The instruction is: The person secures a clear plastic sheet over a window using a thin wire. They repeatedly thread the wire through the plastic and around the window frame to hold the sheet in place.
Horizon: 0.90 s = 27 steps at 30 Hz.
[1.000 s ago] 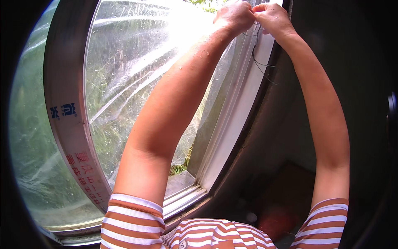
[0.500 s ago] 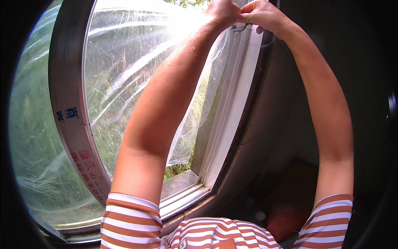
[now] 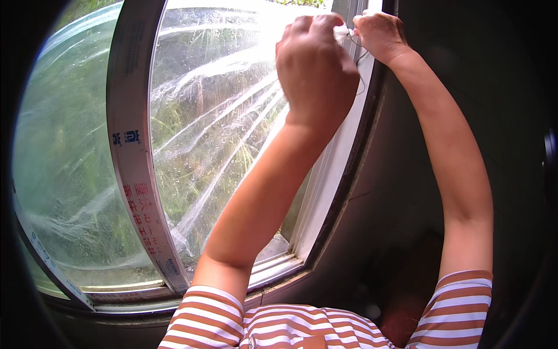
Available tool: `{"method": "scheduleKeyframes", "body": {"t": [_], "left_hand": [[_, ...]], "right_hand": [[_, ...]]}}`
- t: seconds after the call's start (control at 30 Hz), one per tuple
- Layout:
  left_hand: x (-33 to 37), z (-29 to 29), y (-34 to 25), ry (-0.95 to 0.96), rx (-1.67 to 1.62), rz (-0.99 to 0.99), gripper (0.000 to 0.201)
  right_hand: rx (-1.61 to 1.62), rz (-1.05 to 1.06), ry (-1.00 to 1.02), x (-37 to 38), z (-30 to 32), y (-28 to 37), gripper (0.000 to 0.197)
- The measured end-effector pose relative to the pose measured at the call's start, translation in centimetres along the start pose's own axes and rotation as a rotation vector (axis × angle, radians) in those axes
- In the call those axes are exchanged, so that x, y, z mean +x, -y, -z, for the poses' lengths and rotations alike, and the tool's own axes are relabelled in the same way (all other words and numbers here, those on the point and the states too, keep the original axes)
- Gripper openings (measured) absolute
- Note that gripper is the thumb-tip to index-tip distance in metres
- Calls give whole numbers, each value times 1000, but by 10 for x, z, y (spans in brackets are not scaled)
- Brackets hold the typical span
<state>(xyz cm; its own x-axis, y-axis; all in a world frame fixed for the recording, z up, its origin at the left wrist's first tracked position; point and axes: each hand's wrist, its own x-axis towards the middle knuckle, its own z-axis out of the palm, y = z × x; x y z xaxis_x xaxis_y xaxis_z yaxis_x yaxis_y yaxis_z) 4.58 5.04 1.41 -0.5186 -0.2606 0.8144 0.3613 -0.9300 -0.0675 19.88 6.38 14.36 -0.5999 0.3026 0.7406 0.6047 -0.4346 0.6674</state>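
A brown-and-white striped shirt (image 3: 290, 326) fills the bottom of the frame, and two bare forearms rise from its sleeves. The left hand (image 3: 317, 67), large at upper centre, has its back to the view and its fingers curled; I cannot tell whether it pinches anything. Smaller and farther off at upper right, the right hand (image 3: 381, 35) has its fingers bent and drawn together beside a thin dark cord (image 3: 361, 57); whether they grip it is unclear. The cord loops between the two hands, in front of a white window frame (image 3: 344, 136) that slants down to lower centre. Behind the left forearm, a clear plastic sheet (image 3: 203, 99) stretches in bright creases, dotted with drops. A grey upright bar (image 3: 125, 75) with blue and red markings curves down left of it. Blurred greenery (image 3: 296, 3) shows beyond, at the top edge.
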Motion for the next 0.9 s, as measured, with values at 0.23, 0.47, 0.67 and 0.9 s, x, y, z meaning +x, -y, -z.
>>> {"method": "scheduleKeyframes", "body": {"t": [0.23, 0.47, 0.67, 0.9], "left_hand": [[-16, -40, 40, 430, 181, -257, 38], [-10, -62, 64, 583, 318, -325, 43], [-8, -63, 60, 592, 277, -314, 51], [-10, -71, 64, 615, 348, -329, 59]], "right_hand": [[55, -16, 54, 6, 16, 11, 12], [147, -48, 117, 0, 35, 16, 17], [524, -273, 234, -5, 38, 4, 19], [284, -224, -8, -7, 13, 9, 13]]}}
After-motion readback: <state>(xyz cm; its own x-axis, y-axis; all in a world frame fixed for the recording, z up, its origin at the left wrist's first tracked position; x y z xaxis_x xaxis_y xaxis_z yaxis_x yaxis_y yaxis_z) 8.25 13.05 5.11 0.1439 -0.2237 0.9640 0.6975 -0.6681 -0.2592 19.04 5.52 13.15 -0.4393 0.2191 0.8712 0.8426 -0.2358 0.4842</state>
